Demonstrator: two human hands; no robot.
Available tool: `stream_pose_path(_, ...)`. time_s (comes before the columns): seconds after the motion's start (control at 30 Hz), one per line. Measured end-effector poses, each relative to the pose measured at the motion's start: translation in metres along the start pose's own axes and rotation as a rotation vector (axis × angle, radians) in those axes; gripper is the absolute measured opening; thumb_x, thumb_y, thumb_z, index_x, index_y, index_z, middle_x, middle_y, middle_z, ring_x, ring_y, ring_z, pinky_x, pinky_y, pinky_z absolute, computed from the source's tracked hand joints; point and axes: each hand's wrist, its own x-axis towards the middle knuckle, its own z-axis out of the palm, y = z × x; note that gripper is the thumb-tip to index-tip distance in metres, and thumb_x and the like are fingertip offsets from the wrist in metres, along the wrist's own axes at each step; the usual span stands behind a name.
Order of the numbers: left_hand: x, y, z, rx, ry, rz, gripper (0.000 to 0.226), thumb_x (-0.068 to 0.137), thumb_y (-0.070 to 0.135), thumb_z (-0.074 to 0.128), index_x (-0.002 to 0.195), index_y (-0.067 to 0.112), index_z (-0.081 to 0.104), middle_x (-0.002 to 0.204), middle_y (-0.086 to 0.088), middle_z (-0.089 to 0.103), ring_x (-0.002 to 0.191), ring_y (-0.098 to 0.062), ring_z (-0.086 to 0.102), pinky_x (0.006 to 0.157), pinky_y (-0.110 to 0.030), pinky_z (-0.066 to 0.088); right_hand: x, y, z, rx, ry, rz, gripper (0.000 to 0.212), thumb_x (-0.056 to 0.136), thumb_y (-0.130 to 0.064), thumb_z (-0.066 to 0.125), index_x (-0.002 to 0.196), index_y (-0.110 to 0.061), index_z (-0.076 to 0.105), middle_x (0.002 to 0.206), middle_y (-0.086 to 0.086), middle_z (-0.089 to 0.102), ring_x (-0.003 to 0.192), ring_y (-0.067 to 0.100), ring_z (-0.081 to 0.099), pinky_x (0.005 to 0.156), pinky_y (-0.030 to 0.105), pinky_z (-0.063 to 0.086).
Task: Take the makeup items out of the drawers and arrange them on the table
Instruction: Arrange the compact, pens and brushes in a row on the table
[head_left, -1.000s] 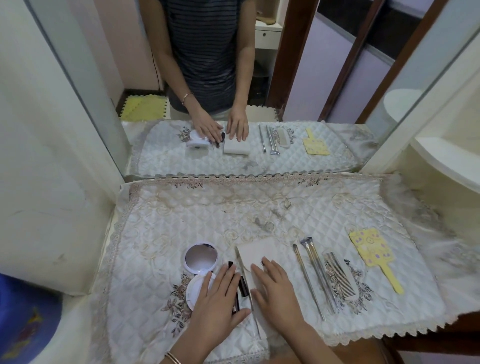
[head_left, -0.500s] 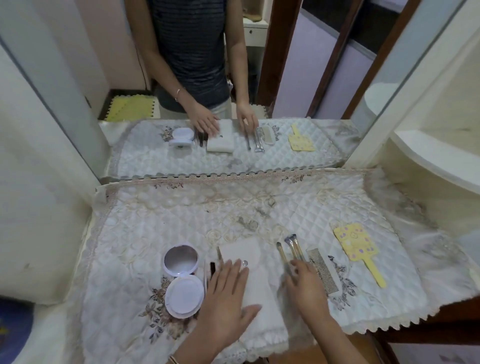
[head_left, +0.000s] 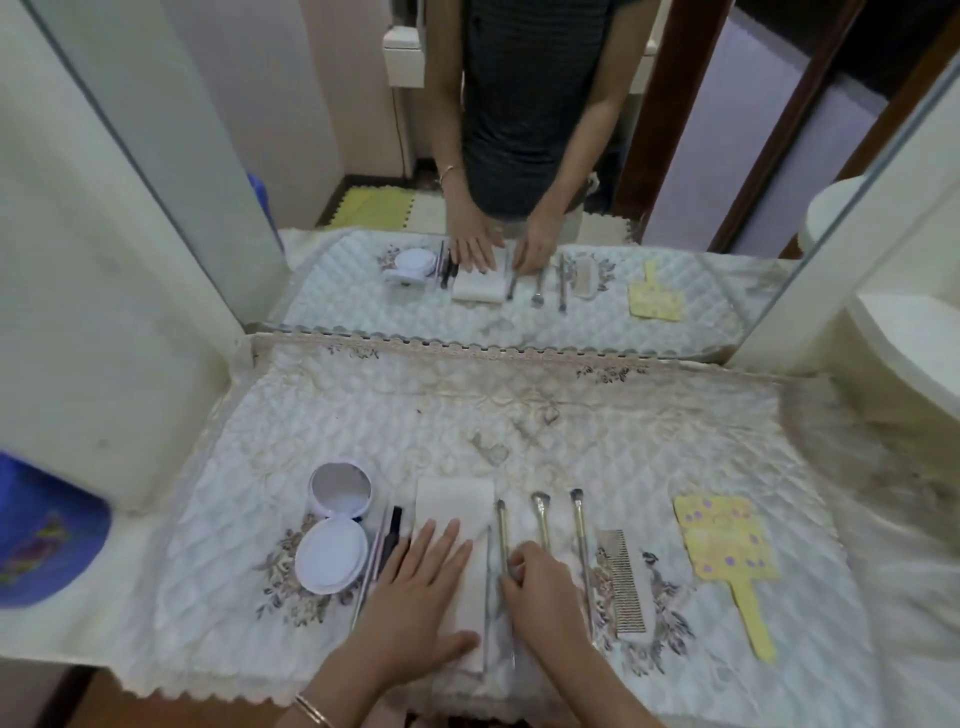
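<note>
Left hand: the left hand lies flat, fingers spread, pressing on the white cloth; it grasps nothing.
Right hand: the right hand is curled, its fingertips pinching the handle of the leftmost brush, seemingly nudging it into line.
Row, left part: an open round compact with its mirror lid up, then two thin pencils lying side by side, touching or nearly so, just left of the cloth.
Row, right part: two more brushes lying apart with heads pointing away, a metal comb just beside them, and a yellow hand mirror well apart at the right end.
Table cover: all items rest on the quilted cover; its far half is bare.
Far edge: the wall mirror repeats the same row.
Drawers: not in view, so whether anything is left inside cannot be told.
Progress, as a judgement: unloading looks largely done; what remains seems to be straightening and spacing the brushes.
</note>
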Motion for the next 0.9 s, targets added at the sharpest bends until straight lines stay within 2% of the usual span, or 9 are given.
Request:
stream_pose_path(0.07,0.000,0.002,-0.004,0.011,-0.007,-0.012,0.105,0.060,0.078,0.040,0.145,0.024,0.009,0.158,0.000,-0.003,0.144,-0.020,-0.008,0.109,-0.033,0.001,-0.001,-0.002,0.000,0.050,-0.025,0.000,0.010,0.085,-0.019,0.053,0.080,-0.018,0.045,0.075,0.000,0.052,0.078,0.022,0.056,0.065,0.030,0.038)
stream_pose_path(0.13,0.001,0.005,-0.008,0.013,-0.007,-0.021,0.104,0.058,0.074,0.043,0.144,0.024,0.013,0.154,0.001,0.022,0.144,-0.020,-0.011,0.109,-0.032,0.002,-0.001,-0.001,-0.005,0.089,0.005,0.027,0.007,0.084,-0.020,0.057,0.086,-0.017,0.051,0.077,-0.001,0.051,0.077,0.018,0.053,0.067,0.028,0.038)
stream_pose_path(0.3,0.018,0.033,-0.012,-0.042,0.094,0.052,0.073,0.068,0.063,0.042,0.127,0.021,0.048,0.145,-0.001,0.043,0.144,-0.017,-0.014,0.110,-0.032,0.004,0.000,0.020,-0.031,0.018,0.157,0.087,0.027,0.084,-0.019,0.056,0.110,-0.011,0.054,0.105,0.005,0.055,0.101,0.022,0.055,0.085,0.030,0.042)
stream_pose_path(0.4,0.029,0.049,-0.005,-0.050,0.129,0.069,0.064,0.071,0.059,0.040,0.117,0.018,0.060,0.124,-0.005,0.064,0.143,-0.017,-0.016,0.111,-0.035,0.003,0.001,0.024,-0.030,-0.030,0.094,0.125,0.025,0.084,-0.020,0.055,0.108,-0.013,0.055,0.100,0.010,0.066,0.097,0.027,0.060,0.081,0.032,0.046)
stream_pose_path(0.47,0.032,0.051,0.001,-0.032,0.140,0.059,0.063,0.070,0.055,0.040,0.110,0.014,0.067,0.119,-0.004,0.067,0.143,-0.017,-0.017,0.111,-0.037,0.003,0.001,0.022,-0.024,-0.015,0.082,0.132,0.019,0.083,-0.018,0.053,0.102,-0.014,0.056,0.091,0.011,0.070,0.090,0.029,0.064,0.074,0.032,0.048)
stream_pose_path(0.57,0.033,0.045,0.007,-0.017,0.154,0.047,0.065,0.071,0.055,0.039,0.113,0.013,0.066,0.122,-0.002,0.065,0.143,-0.017,-0.016,0.110,-0.039,0.005,-0.001,0.015,-0.014,-0.038,0.046,0.122,0.019,0.085,-0.019,0.052,0.103,-0.016,0.056,0.093,0.008,0.070,0.088,0.025,0.065,0.067,0.029,0.043)
stream_pose_path(0.7,0.032,0.035,0.005,-0.008,0.159,0.067,0.066,0.071,0.055,0.043,0.119,0.014,0.061,0.128,0.001,0.061,0.143,-0.016,-0.016,0.111,-0.040,0.006,-0.002,0.011,-0.009,-0.002,0.018,0.083,0.024,0.085,-0.025,0.055,0.108,-0.017,0.057,0.090,0.005,0.070,0.088,0.023,0.065,0.077,0.031,0.051)
stream_pose_path(0.8,0.031,0.033,0.002,-0.013,0.181,0.091,0.058,0.079,0.050,0.041,0.123,0.016,0.057,0.131,0.002,0.059,0.144,-0.015,-0.015,0.110,-0.039,0.006,-0.004,0.015,-0.015,0.067,0.105,0.059,0.027,0.085,-0.023,0.058,0.111,-0.016,0.059,0.080,-0.008,0.057,0.083,0.014,0.057,0.075,0.023,0.044)
stream_pose_path(0.9,0.031,0.039,0.006,-0.047,0.192,0.093,0.059,0.092,0.051,0.017,0.124,0.020,0.056,0.131,0.002,0.059,0.144,-0.015,-0.014,0.110,-0.039,0.006,-0.005,0.026,-0.022,0.015,0.254,0.007,0.032,0.084,-0.018,0.058,0.116,-0.013,0.057,0.103,0.002,0.054,0.100,0.018,0.050,0.089,0.026,0.041)
